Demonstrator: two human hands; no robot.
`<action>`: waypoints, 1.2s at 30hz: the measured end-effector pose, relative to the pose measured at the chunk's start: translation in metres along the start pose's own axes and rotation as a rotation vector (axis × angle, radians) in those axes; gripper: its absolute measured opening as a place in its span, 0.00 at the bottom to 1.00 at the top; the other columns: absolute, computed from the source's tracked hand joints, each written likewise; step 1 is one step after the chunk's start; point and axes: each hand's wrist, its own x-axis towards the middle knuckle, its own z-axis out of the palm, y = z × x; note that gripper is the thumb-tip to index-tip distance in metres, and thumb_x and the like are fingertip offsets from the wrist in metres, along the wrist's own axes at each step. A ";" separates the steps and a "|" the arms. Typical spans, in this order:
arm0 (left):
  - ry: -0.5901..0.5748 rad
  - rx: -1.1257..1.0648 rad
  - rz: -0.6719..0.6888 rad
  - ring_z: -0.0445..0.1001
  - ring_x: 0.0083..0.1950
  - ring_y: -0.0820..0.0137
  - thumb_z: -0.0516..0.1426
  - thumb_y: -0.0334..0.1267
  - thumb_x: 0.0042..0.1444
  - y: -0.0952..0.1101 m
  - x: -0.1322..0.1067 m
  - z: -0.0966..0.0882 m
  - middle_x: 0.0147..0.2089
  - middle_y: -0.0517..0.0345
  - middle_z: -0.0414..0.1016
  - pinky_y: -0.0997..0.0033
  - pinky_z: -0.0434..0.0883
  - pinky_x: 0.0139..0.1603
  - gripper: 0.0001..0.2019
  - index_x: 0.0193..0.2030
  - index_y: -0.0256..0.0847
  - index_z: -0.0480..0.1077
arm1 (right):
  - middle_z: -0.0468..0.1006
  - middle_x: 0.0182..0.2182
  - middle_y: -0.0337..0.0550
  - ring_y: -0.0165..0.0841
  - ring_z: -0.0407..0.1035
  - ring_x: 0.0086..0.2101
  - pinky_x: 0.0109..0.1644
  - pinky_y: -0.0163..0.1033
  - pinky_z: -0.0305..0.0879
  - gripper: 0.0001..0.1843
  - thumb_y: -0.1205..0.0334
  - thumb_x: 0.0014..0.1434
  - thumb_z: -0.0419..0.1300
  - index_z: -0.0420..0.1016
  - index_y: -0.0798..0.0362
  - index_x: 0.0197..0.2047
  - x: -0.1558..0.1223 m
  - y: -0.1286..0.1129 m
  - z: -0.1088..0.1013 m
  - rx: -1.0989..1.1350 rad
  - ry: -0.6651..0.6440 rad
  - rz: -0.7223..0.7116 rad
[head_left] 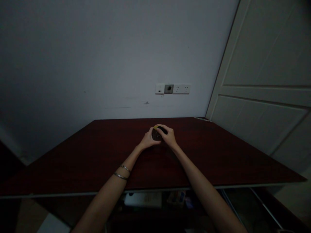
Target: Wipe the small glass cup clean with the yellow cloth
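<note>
A dark, rounded object, brownish with small light specks, is between my hands over the far middle of the dark red table. My left hand is closed around its left side, thumb along the near edge and fingers up the far side. At its top, my right hand pinches a small yellow piece between thumb and forefinger. Whether that piece belongs to the dark object I cannot tell. A black patch shows inside the curve of my right hand. The dim light hides finer detail.
The dark red table reaches back to a pale wall with a row of switches and sockets. A white panelled door stands on the right. Below the front edge, an open space holds a white box-like thing and other dim items.
</note>
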 end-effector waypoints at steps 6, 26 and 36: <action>-0.036 0.030 0.086 0.67 0.52 0.60 0.66 0.41 0.31 0.009 -0.002 0.001 0.52 0.48 0.67 0.61 0.64 0.53 0.43 0.57 0.40 0.56 | 0.79 0.32 0.43 0.38 0.72 0.35 0.40 0.40 0.66 0.17 0.51 0.50 0.57 0.76 0.55 0.34 0.008 0.021 -0.004 0.025 0.119 0.208; 0.025 -0.010 -0.075 0.72 0.42 0.64 0.65 0.47 0.33 0.001 0.000 0.006 0.42 0.49 0.73 0.67 0.68 0.42 0.36 0.50 0.35 0.61 | 0.79 0.35 0.45 0.38 0.72 0.37 0.43 0.41 0.67 0.17 0.51 0.50 0.57 0.76 0.56 0.36 0.008 0.017 -0.002 0.136 0.147 0.206; 0.080 -0.078 -0.223 0.72 0.42 0.65 0.61 0.41 0.40 -0.013 0.010 0.005 0.42 0.48 0.73 0.67 0.68 0.44 0.25 0.47 0.33 0.66 | 0.77 0.42 0.41 0.36 0.68 0.48 0.56 0.44 0.59 0.11 0.60 0.53 0.57 0.76 0.49 0.40 -0.002 -0.004 0.003 -0.031 -0.033 -0.119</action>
